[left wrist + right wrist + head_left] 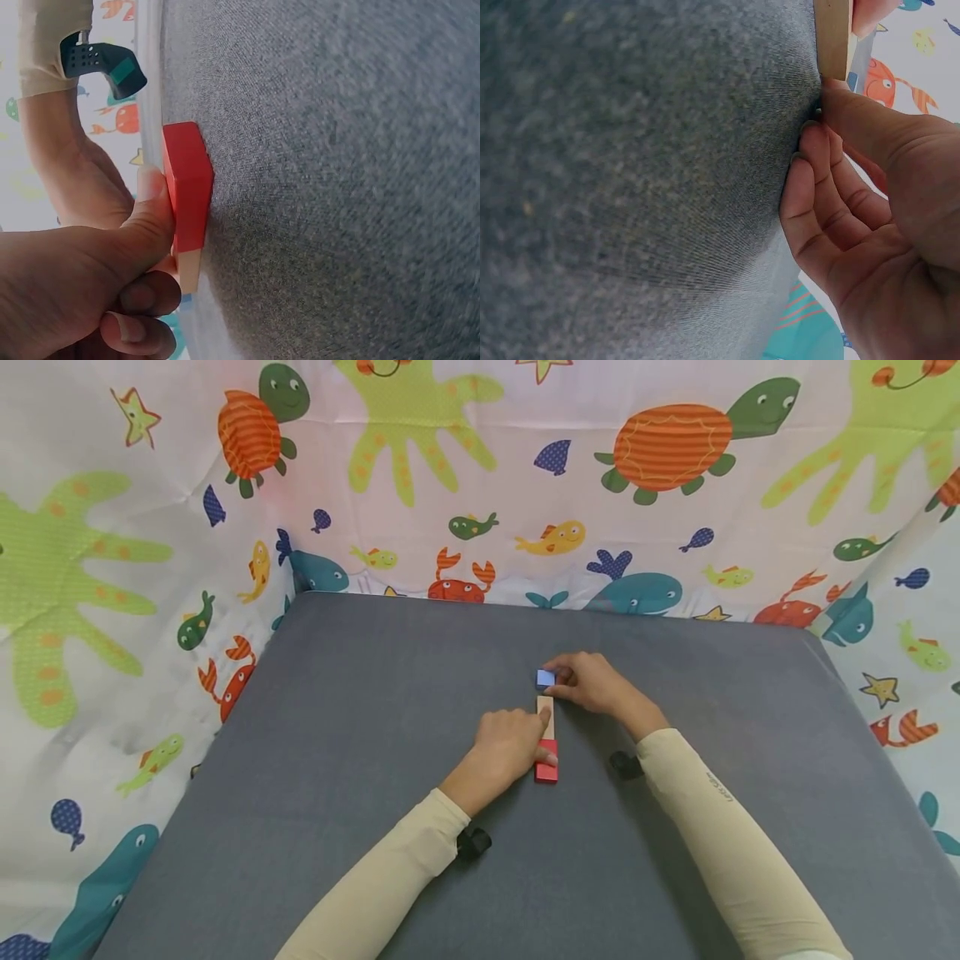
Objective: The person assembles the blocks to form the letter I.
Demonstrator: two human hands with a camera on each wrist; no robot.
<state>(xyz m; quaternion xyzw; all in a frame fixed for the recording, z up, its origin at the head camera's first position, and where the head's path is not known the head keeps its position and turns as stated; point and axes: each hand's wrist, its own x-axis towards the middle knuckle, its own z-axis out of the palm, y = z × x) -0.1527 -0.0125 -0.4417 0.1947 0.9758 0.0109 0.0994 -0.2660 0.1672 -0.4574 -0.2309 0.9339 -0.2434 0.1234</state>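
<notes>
In the head view a red block [546,773] and a plain wooden block [546,703] lie end to end in a line on the grey table. My left hand [504,745] rests over them: its index finger touches the top of the wooden block and its thumb lies on the red block [189,187]. The other left fingers are curled beside the blocks. Just beyond the wooden block's far end sits a small blue block [546,678], pinched by my right hand [592,683] between thumb and fingers. In the right wrist view the blue block is mostly hidden.
Grey cloth covers the table [360,760]. A curtain [420,527] printed with sea animals surrounds its back and sides. Dark wrist cameras [474,842] hang under both sleeves, close to the tabletop.
</notes>
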